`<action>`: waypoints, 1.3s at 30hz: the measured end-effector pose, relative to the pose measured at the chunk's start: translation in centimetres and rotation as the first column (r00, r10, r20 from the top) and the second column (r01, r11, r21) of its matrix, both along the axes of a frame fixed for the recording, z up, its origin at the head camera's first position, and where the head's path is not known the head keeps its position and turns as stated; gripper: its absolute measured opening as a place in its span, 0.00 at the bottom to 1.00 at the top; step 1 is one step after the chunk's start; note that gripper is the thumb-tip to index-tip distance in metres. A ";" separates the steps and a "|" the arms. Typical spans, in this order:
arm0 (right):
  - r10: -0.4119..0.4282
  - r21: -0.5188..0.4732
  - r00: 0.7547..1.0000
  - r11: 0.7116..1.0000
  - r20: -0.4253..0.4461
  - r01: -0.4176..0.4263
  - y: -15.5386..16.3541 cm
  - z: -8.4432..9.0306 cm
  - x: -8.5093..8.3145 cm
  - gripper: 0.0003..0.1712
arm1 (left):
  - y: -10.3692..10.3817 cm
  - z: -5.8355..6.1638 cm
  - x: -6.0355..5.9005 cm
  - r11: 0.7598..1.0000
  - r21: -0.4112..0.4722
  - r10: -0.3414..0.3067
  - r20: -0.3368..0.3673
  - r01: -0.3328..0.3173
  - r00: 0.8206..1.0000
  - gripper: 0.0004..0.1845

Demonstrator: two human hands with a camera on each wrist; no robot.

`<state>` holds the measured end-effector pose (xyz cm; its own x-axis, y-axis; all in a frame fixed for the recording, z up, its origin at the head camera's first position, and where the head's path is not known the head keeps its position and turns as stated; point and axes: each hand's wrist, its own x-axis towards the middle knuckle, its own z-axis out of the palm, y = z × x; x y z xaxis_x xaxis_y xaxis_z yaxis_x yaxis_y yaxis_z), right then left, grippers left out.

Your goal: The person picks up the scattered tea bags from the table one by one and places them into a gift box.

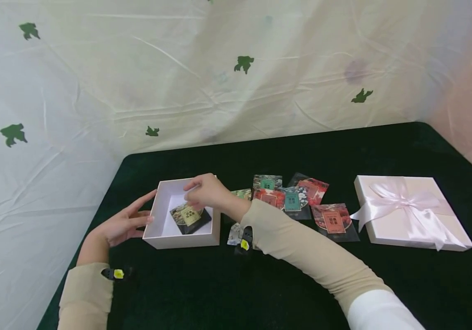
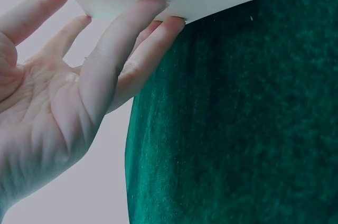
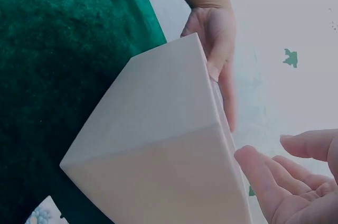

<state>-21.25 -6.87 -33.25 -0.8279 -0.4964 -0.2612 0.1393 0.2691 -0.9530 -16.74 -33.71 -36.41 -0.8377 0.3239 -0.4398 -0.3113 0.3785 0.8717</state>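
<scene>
Nearest the camera, two sleeved forearms reach out over the green bench (image 1: 384,151). The left hand (image 1: 122,224) lies flat, fingers straight, against the left wall of the open box (image 1: 186,238); the left wrist view shows its fingertips (image 2: 153,12) touching that white wall, so its grip is open and merely steadies. The right hand (image 1: 204,191) hovers over the box's inside, fingers bent downward toward the packet (image 1: 190,216) that lies tilted on the box floor. Whether its grip has hold of the packet I cannot tell: from the head view the fingertips hide the packet's top edge, and the right wrist view shows only relaxed fingers (image 3: 264,182) beside the box's outer wall.

The packet looks light, thin and glossy, so probably slippery and easily creased; a pinch at one corner or edge should serve best. The box seems stiff card, light enough to slide if pushed, which the flat left hand guards against.

Just beyond the box, more packets (image 1: 293,199) lie loosely overlapped on the bench. Farther right sits the lid (image 1: 384,201), tied with a pale ribbon (image 1: 409,206). Behind all hangs a creased sheet (image 1: 236,68) with green prints.
</scene>
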 end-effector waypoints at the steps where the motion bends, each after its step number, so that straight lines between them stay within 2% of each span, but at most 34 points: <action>1: 0.003 -0.011 1.000 1.000 -0.002 -0.003 0.2 0.1 0.0 0.17 | 0.0 0.0 0.0 1.000 -0.001 0.003 -0.002 -0.003 1.000 0.41; 6: 0.016 -0.072 1.000 0.997 -0.014 -0.017 0.9 0.5 0.1 0.17 | 0.0 0.1 0.0 1.000 0.001 0.007 0.003 -0.007 1.000 0.41; 10: 0.028 -0.079 0.998 0.996 -0.054 -0.032 1.7 0.6 0.2 0.17 | 0.1 0.1 0.0 1.000 0.008 0.006 0.007 -0.006 1.000 0.41; 19: 0.013 -0.052 0.990 0.998 -0.138 -0.020 4.3 1.1 0.4 0.17 | 0.2 0.1 0.1 1.000 0.020 0.007 -0.003 -0.007 1.000 0.41; 29: -0.010 -0.031 0.981 0.999 -0.192 0.005 7.3 1.4 1.1 0.18 | -0.1 0.0 0.2 0.999 0.038 0.004 0.002 -0.004 1.000 0.41; 34: 0.012 -0.012 0.980 1.000 -0.197 -0.015 8.7 1.5 1.5 0.18 | -0.1 0.0 0.2 0.999 0.035 0.008 0.003 -0.008 1.000 0.41; 39: 0.062 0.064 0.962 0.997 -0.267 -0.047 10.2 1.8 1.9 0.17 | 0.0 0.1 0.2 0.999 0.036 0.016 0.009 -0.016 1.000 0.41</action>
<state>-19.33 3.38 -31.45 -0.8435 -0.5335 -0.0617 -0.1363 0.3237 -0.9363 -16.57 -33.67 -36.36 -0.8390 0.3263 -0.4355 -0.3249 0.3416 0.8819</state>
